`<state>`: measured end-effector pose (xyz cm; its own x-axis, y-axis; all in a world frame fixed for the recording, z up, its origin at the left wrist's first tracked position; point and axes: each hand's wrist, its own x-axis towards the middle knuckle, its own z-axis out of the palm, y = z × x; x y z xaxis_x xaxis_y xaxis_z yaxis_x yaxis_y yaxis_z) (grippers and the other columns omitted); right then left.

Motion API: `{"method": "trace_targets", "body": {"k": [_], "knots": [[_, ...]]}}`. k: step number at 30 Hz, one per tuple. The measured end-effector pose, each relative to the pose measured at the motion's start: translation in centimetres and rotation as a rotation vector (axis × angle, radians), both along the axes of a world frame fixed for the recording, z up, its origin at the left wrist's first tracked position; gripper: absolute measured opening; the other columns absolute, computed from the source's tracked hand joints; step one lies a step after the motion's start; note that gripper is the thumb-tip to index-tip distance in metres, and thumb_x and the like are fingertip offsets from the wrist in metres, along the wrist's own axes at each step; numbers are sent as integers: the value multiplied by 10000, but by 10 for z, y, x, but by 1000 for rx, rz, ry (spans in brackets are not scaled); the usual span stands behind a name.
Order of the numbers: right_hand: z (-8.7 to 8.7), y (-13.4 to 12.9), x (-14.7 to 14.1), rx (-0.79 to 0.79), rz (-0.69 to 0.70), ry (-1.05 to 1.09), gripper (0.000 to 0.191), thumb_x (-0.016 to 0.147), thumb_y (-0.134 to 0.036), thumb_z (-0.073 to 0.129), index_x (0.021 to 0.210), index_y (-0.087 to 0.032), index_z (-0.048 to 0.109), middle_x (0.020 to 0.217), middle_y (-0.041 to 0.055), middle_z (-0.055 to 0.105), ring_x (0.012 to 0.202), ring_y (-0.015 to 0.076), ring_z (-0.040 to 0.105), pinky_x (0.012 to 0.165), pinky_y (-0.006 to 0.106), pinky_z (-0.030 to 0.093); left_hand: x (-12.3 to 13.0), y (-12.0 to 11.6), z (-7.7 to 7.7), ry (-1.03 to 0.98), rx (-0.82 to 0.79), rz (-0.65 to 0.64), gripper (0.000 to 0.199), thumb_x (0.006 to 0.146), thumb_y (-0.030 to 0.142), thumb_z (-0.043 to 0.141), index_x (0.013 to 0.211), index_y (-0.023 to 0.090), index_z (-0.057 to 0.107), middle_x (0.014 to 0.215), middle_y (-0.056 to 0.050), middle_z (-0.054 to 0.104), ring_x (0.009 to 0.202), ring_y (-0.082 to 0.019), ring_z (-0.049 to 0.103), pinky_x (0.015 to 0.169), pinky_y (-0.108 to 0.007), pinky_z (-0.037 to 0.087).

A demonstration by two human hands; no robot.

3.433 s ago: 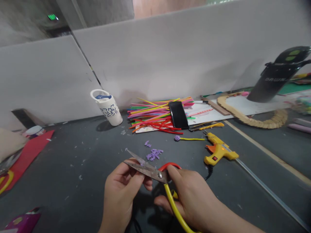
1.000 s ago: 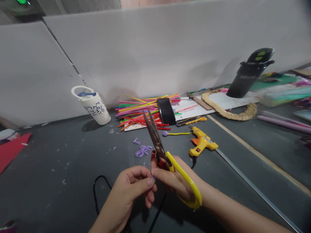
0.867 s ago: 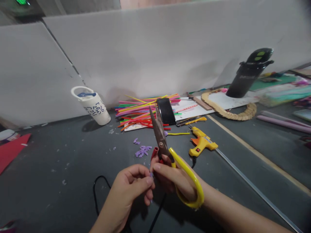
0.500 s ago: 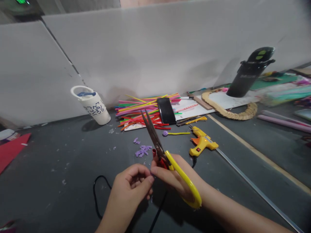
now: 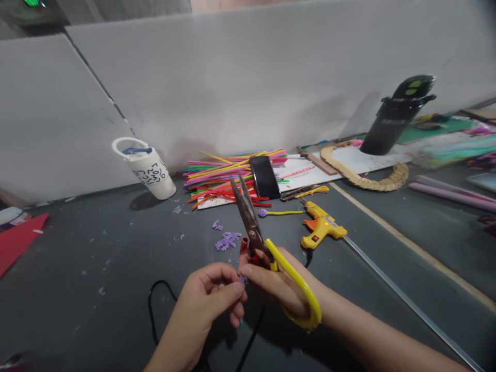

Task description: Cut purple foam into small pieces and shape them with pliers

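Note:
Scissors (image 5: pixel 253 235) with yellow and red handles rest in my right hand (image 5: pixel 284 281), blades slightly parted and pointing away from me. My left hand (image 5: pixel 215 294) pinches a tiny purple piece (image 5: pixel 242 279) between thumb and forefinger, right beside the right fingertips, which seem to touch it. A small red tube-like end (image 5: pixel 244 243) shows by the right hand's fingers; I cannot tell whether it belongs to the scissors. Just beyond the hands lies a little heap of cut purple pieces (image 5: pixel 228 241). Farther off is a yellow-green stem with a purple ball tip (image 5: pixel 262 212).
A yellow glue gun (image 5: pixel 323 225) with a long clear glue stick (image 5: pixel 403 294) lies to the right. Behind are colourful pipe cleaners (image 5: pixel 220 173), a phone (image 5: pixel 265 176) and a black bottle (image 5: pixel 397 116). A white cup (image 5: pixel 151 170) stands left, near red sheet material (image 5: pixel 23 240).
The scissors have turned slightly, their tips shifting right. The left fingers have shifted a little, and the purple piece between the hands now shows more clearly.

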<state>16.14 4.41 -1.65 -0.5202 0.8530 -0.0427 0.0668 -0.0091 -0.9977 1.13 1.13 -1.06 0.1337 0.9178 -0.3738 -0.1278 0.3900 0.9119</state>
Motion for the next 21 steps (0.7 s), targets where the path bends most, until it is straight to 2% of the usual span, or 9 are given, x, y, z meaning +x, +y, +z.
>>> {"method": "trace_targets", "body": {"k": [2, 4, 7, 9, 13, 16, 18, 19, 21], "knots": [[-4, 1, -2, -49, -61, 60, 177, 818, -348, 497, 750, -185, 507, 519, -73, 426, 414, 64, 373, 390, 173, 326, 0, 1, -2, 94, 37, 15, 87, 678, 221, 641, 644, 156, 594, 521, 14, 577, 430, -95, 508, 422, -206, 404], [-6, 4, -1, -73, -150, 78, 196, 813, -378, 503, 751, -192, 501, 470, -88, 402, 377, 68, 353, 372, 182, 325, -3, 3, -3, 279, 131, 14, 72, 701, 219, 605, 650, 175, 580, 500, 28, 545, 445, -112, 510, 453, -226, 410], [-3, 11, 3, -66, -248, 44, 188, 804, -358, 513, 713, -196, 480, 424, -95, 384, 356, 72, 352, 366, 187, 315, -14, 10, 1, 751, 397, -6, 88, 741, 201, 537, 660, 193, 568, 601, 8, 566, 558, -145, 540, 550, -258, 415], [2, 15, 6, -58, -282, 25, 178, 797, -330, 513, 690, -195, 470, 411, -94, 383, 354, 72, 357, 370, 185, 306, -25, 18, 7, 1113, 479, -95, 146, 792, 204, 458, 693, 202, 566, 676, -4, 580, 634, -161, 555, 605, -274, 409], [8, 19, 9, -85, -304, 27, 197, 793, -345, 489, 663, -205, 441, 380, -101, 356, 334, 75, 344, 361, 190, 299, -41, 42, 13, 1270, 456, -148, 153, 782, 172, 474, 669, 194, 574, 679, -11, 577, 654, -175, 551, 608, -297, 401], [6, 20, 8, -110, -313, 35, 192, 795, -346, 469, 666, -213, 421, 367, -106, 349, 320, 76, 332, 348, 191, 291, -44, 64, 3, 1344, 428, -190, 157, 809, 162, 490, 706, 171, 607, 726, -31, 600, 710, -183, 574, 657, -325, 440], [4, 21, 8, -123, -321, 29, 176, 786, -338, 479, 673, -212, 430, 363, -108, 349, 307, 76, 329, 335, 191, 285, -42, 78, -8, 1368, 402, -224, 147, 847, 226, 512, 911, 151, 621, 916, -61, 630, 804, -195, 598, 711, -376, 481], [3, 22, 8, -130, -324, 25, 167, 779, -338, 488, 682, -210, 440, 365, -109, 350, 302, 76, 328, 328, 191, 283, -42, 83, -13, 1373, 388, -240, 263, 850, 278, 532, 1083, 161, 561, 1080, -78, 596, 879, -201, 601, 733, -404, 501], [1, 23, 8, -142, -327, 16, 154, 765, -339, 510, 705, -208, 455, 370, -114, 349, 294, 75, 321, 317, 191, 283, -41, 92, -23, 1368, 371, -253, 312, 850, 277, 534, 1144, 171, 532, 1151, -91, 568, 930, -219, 593, 756, -425, 501]]}}
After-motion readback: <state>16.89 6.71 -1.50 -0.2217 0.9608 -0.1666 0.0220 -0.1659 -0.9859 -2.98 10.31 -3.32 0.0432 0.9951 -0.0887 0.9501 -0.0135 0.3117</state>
